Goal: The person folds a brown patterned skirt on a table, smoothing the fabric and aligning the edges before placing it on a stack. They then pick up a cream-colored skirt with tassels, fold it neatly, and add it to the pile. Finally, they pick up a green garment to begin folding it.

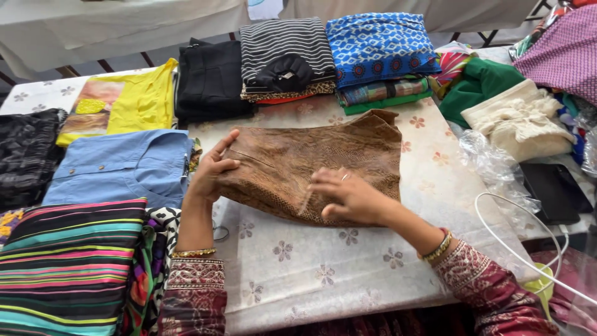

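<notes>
— What can't you make out here?

— The near edge of the brown cloth (311, 158) is hidden under the right hand (348, 196), and its left edge under the left hand (211, 171). Both arms are cut off at the bottom of the frame. A white wire hoop (497, 230) at the right runs out of view, and the dark flat thing (553, 190) beside the clear plastic (494, 165) is too dim to name.

— Where is the cloth, and how does it lie?

— Folded flat in the middle of the flowered table cover (311, 274), near the striped stack (286, 56) and blue patterned stack (379, 53) behind it. Its long axis runs left to right, tilted a little, with the far right corner pointing up and away.

— And the hands?

— The left lies along the cloth's left edge, fingers straight, thumb spread, pressing rather than gripping. The right lies palm down on the near edge, fingers loosely spread; whether any fingertip pinches a fold I can't tell.

— What's to the left?

— A blue shirt (118, 165), a yellow top (137, 99), striped fabric (68, 261).
</notes>
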